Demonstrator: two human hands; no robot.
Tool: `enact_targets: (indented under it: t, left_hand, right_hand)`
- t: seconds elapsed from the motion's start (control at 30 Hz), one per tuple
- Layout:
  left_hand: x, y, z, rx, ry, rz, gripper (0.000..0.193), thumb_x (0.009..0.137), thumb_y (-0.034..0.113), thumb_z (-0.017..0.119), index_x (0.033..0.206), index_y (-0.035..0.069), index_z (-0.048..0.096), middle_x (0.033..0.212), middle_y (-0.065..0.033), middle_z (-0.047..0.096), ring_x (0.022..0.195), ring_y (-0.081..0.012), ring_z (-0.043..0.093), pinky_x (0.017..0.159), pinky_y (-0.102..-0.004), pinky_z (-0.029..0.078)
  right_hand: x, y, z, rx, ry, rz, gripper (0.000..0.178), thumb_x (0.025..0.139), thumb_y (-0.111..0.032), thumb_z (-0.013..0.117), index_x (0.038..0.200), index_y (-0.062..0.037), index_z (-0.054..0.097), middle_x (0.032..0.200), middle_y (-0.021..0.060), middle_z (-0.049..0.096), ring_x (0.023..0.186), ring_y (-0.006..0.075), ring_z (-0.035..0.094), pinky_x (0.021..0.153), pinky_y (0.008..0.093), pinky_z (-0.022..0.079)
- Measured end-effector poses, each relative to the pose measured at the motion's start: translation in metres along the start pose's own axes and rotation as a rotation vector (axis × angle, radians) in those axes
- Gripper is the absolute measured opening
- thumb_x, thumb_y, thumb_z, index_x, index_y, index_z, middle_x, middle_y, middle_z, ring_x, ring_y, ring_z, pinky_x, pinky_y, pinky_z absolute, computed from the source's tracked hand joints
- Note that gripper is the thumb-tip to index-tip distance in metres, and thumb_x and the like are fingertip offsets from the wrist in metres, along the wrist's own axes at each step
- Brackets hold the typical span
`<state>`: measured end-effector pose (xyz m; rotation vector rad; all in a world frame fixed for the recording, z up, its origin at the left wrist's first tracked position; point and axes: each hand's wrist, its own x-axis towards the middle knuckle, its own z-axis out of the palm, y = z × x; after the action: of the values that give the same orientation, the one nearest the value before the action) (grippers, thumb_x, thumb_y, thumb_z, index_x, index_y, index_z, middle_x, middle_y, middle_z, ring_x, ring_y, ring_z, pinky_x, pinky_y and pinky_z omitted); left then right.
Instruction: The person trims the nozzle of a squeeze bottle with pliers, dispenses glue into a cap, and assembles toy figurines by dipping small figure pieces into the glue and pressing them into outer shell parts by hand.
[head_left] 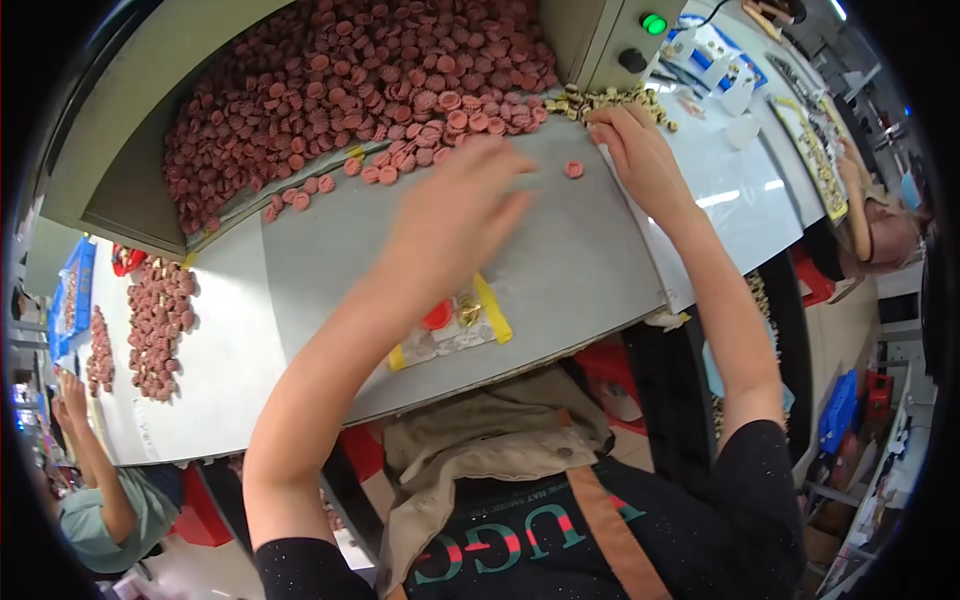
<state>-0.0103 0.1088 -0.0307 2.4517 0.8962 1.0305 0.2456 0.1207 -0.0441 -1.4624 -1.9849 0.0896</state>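
My left hand (455,205) is smeared by motion above the grey work surface, close to the front edge of a big heap of ridged pink round caps (360,70); what its fingers hold, if anything, cannot be made out. At the near side of a pile of small gold metal pieces (650,98), my right hand (637,155) has its fingers bent and drawn together, and their tips hide whatever is between them. Between the two hands, a single pink cap (573,170) lies on the grey mat (590,250).
A clear bag with yellow strips (493,308) lies near the table's front edge. Machine housing (600,45) with a green lamp frames the heap. More pink caps (160,325) are spread at left. Other people work at both sides, one in a green sleeve (125,520).
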Motion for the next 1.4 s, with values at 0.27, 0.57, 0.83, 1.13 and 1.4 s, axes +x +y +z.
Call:
enact_targets:
  t: [0.27, 0.57, 0.83, 1.13, 1.4]
  left_hand:
    - [0.038, -0.015, 0.063, 0.17, -0.233, 0.048, 0.015, 0.085, 0.012, 0.057, 0.098, 0.005, 0.056, 0.097, -0.0125, 0.056, 0.091, -0.0306, 0.058, 0.074, -0.04, 0.049]
    - [-0.059, -0.001, -0.063, -0.825, 0.187, -0.741, 0.023, 0.095, 0.015, 0.051, 0.114, 0.003, 0.057, 0.111, -0.0066, 0.059, 0.086, -0.0112, 0.058, 0.076, -0.0244, 0.047]
    - [-0.13, 0.032, -0.046, -1.537, 0.468, -0.71, 0.028, 0.096, 0.014, 0.051, 0.121, 0.003, 0.051, 0.103, -0.002, 0.057, 0.088, -0.0087, 0.058, 0.08, -0.0224, 0.049]
    - [-0.156, 0.025, -0.03, -1.675, 0.523, -0.676, 0.03, 0.096, 0.013, 0.049, 0.125, 0.003, 0.047, 0.105, -0.0039, 0.054, 0.091, -0.0125, 0.054, 0.079, -0.0248, 0.047]
    - [-0.16, 0.022, -0.036, -1.814, 0.569, -0.703, 0.03, 0.097, 0.014, 0.049, 0.124, 0.002, 0.05, 0.105, -0.0034, 0.056, 0.09, -0.0104, 0.057, 0.079, -0.0249, 0.048]
  right_hand:
    - [0.001, 0.0, 0.017, -0.126, -0.009, -0.109, 0.016, 0.085, -0.011, 0.061, 0.101, -0.0061, 0.059, 0.098, 0.0142, 0.053, 0.092, 0.0326, 0.056, 0.078, 0.0379, 0.047]
    - [-0.006, -0.001, 0.011, -0.135, 0.055, -0.225, 0.018, 0.085, -0.013, 0.063, 0.102, -0.0074, 0.061, 0.104, 0.0078, 0.056, 0.088, 0.0265, 0.056, 0.077, 0.0354, 0.046]
    - [-0.01, -0.033, 0.011, -0.29, -0.035, -0.37, 0.015, 0.083, -0.017, 0.064, 0.096, -0.0084, 0.061, 0.091, 0.0035, 0.062, 0.085, 0.0226, 0.056, 0.08, 0.0347, 0.042]
    - [-0.046, -0.083, 0.038, -0.212, -0.104, -0.176, 0.025, 0.08, -0.021, 0.071, 0.092, -0.0049, 0.055, 0.08, 0.008, 0.056, 0.062, 0.0214, 0.053, 0.057, 0.0298, 0.045]
    - [-0.048, -0.107, 0.006, -0.029, -0.296, 0.025, 0.029, 0.083, -0.016, 0.066, 0.107, -0.0052, 0.055, 0.088, 0.0116, 0.057, 0.077, 0.0232, 0.058, 0.068, 0.0318, 0.046]
